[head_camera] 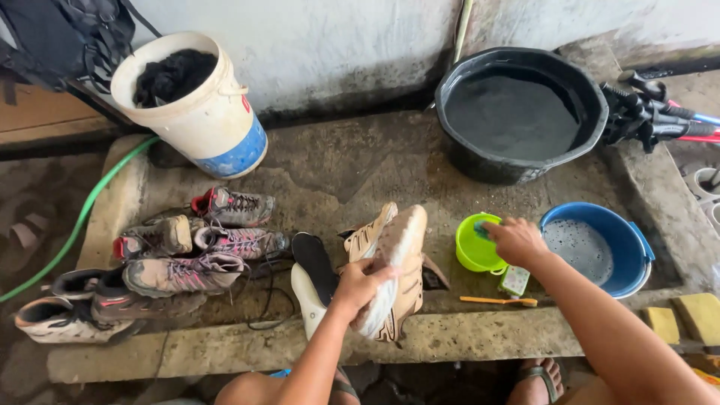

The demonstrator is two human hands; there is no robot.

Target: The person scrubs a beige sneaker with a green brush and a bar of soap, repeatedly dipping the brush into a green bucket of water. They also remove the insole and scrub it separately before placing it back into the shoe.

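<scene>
Left hand [358, 283] closed around a beige shoe [397, 262], gripping it near the heel end, sole turned up and toe pointing to 12 o'clock. Right hand [516, 240] at 3 o'clock from the shoe, well apart, fingers bent over the rim of a small green bowl [472, 247]; cannot tell whether anything held in it. Just beside the bowl at 3 o'clock, a blue basin [600, 251] with soapy water. At 6 o'clock from the right hand, an orange toothbrush [499, 301] on the concrete. At 9 o'clock from the left hand, a heap of grey sneakers [187, 255]. At 1 o'clock from the shoe, a black tub [521, 112] with water.
</scene>
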